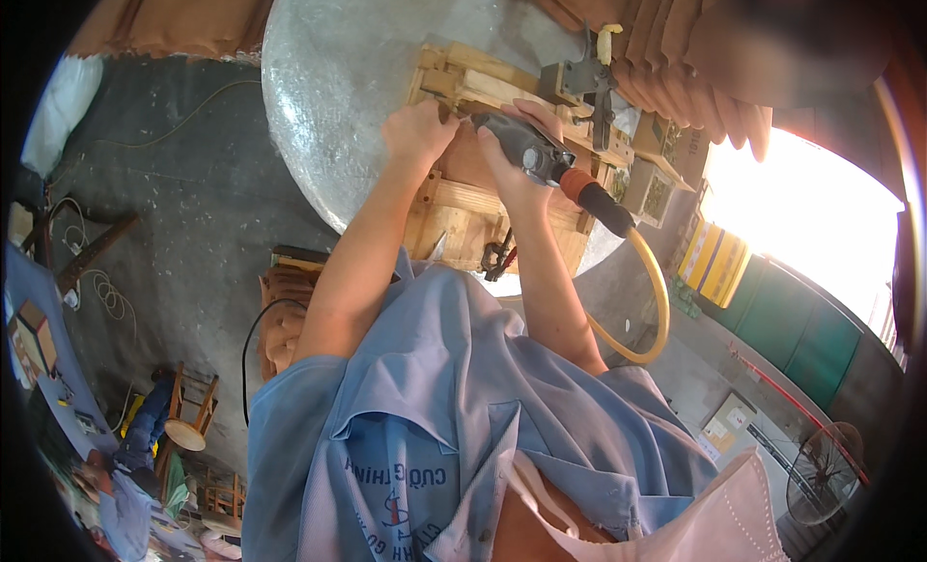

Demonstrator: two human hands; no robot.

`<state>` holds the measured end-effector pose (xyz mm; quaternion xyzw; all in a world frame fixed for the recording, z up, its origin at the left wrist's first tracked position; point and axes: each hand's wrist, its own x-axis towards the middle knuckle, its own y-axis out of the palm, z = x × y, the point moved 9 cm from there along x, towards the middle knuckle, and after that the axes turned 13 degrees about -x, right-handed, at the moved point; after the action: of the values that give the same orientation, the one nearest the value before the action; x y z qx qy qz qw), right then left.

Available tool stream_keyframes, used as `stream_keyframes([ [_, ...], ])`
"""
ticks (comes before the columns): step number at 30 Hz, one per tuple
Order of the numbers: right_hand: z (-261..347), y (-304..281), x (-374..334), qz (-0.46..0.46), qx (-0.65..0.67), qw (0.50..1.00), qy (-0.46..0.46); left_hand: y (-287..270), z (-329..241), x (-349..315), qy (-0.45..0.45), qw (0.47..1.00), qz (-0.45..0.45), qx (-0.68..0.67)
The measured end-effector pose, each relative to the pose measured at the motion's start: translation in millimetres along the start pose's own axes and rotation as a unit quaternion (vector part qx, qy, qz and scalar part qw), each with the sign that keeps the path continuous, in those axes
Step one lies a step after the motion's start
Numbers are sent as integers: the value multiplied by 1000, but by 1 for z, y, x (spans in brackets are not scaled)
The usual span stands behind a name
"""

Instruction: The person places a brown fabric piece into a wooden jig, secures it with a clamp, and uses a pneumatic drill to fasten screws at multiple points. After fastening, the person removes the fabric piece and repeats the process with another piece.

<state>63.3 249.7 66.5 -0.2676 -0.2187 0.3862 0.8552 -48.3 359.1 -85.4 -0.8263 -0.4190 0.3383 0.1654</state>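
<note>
The dark tool [531, 151] is over a brown piece [465, 160] in a wooden frame [459, 228]. I have my right hand [519, 183] wrapped around it. My left hand [418, 133] curls near its front; I can't tell if those fingers hold anything. A yellow hose [662, 306] bends behind. A round, shiny table [333, 79] sits below.

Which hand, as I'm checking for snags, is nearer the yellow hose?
Right. The right hand grips the tool joined to the yellow hose; the left hand is farther off, left of the tool.
</note>
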Motion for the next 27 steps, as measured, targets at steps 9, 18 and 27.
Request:
stream_keyframes([
  [9,-3,1,1,-25,37,999,-12,2,1,1,1,1000,8,3],
  [18,0,5,20,-17,-13,1000,11,12,7,6,16,1000,-17,-4],
  [27,-6,20,58,11,24,999,46,12,2,5,15,998,2,61],
])
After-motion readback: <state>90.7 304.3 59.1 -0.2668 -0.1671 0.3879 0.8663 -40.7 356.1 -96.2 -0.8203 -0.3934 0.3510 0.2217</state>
